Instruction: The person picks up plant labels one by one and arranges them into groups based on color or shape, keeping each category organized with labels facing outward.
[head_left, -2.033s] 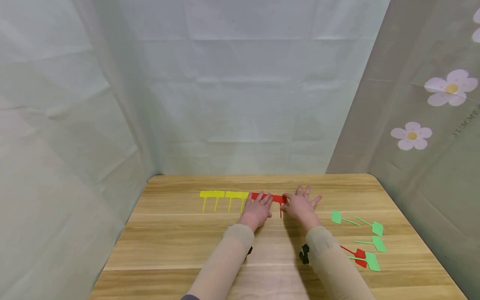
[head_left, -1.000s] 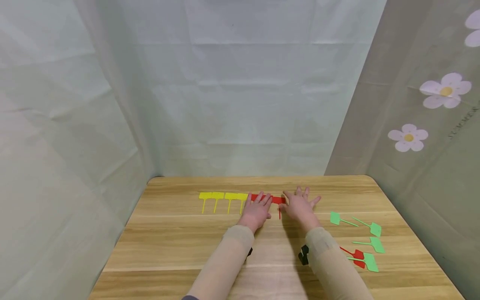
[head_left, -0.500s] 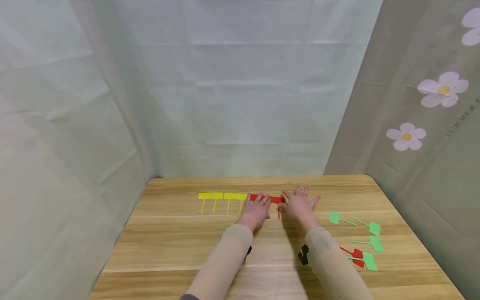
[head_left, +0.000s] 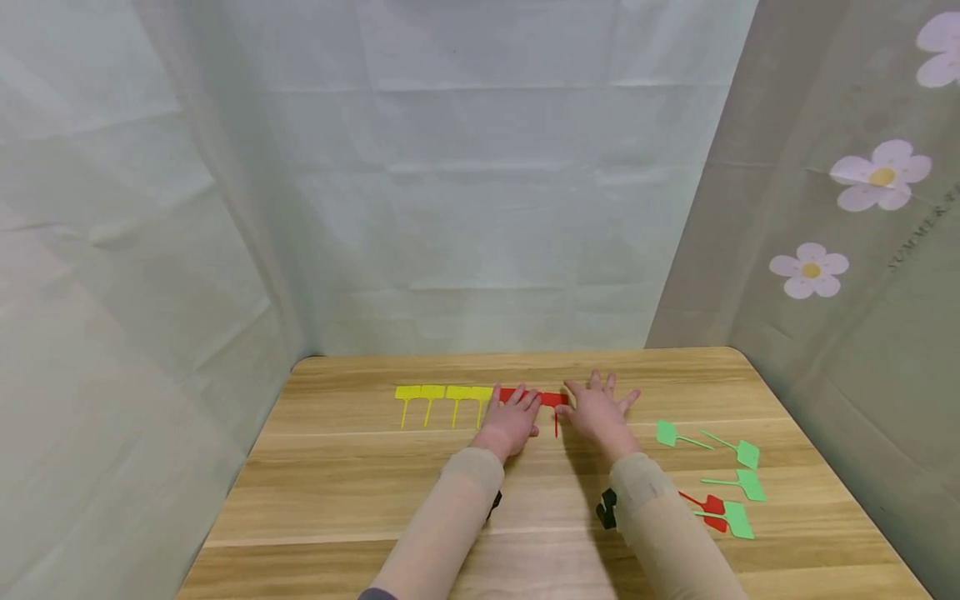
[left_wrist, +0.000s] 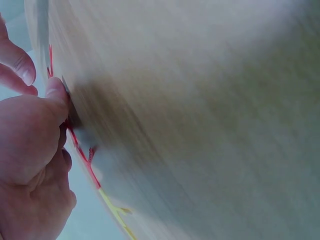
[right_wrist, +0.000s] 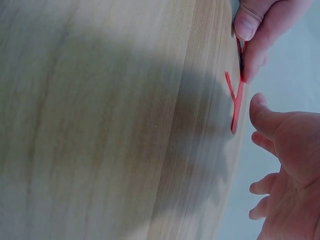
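A row of flat plastic plant labels lies near the table's far edge, heads joined side by side and stems toward me: several yellow labels (head_left: 407, 392) on the left, red ones to their right. My left hand (head_left: 512, 422) rests with straight fingers over the middle red labels, hiding part of them. Just right of the end red label (head_left: 553, 399), my right hand (head_left: 602, 414) spreads its fingers and holds nothing. The right wrist view shows a gap between that hand's thumb and the red label (right_wrist: 237, 110).
On the right of the wooden table (head_left: 337, 500) lie several loose green labels (head_left: 666, 433). Nearer me, a red label (head_left: 716, 506) is partly covered by a green label (head_left: 738, 520). Cloth walls (head_left: 480, 208) rise behind the table and at both sides.
Two seconds ago my right thumb and forefinger were at the end red label; they have since come off it, spreading slightly. My left hand stays put. The head view has shifted a little.
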